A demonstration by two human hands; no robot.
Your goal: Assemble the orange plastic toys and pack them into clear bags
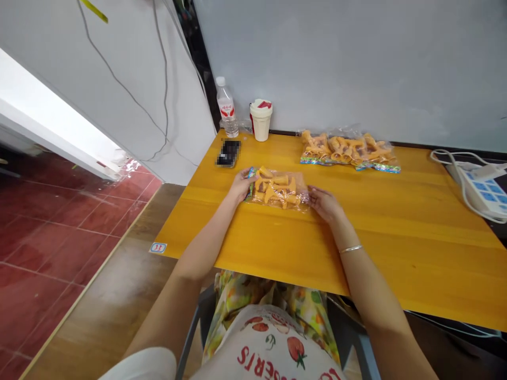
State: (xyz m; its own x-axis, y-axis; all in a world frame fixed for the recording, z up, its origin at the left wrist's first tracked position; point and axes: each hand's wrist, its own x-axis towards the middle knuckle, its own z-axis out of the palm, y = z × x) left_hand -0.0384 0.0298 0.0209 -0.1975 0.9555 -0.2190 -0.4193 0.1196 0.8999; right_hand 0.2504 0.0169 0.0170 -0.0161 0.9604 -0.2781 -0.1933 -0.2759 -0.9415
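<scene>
A clear plastic bag of orange bone-shaped pieces (277,189) lies on the yellow wooden table (277,243), in front of me. Its blue-green printed end is at the left, where my left hand (241,186) grips it with the fingers closed on the edge. At the bag's right end, my right hand (324,202) has its fingertips on the clear plastic, the fingers close together. Similar bags of orange pieces (348,149) lie side by side at the back of the table, beyond my right hand.
At the back left stand a water bottle (227,110) and a white lidded cup (261,121), with a dark phone (228,153) before them. A power strip (485,187) with white cables is at the far right. A grey panel (348,63) rises behind the table.
</scene>
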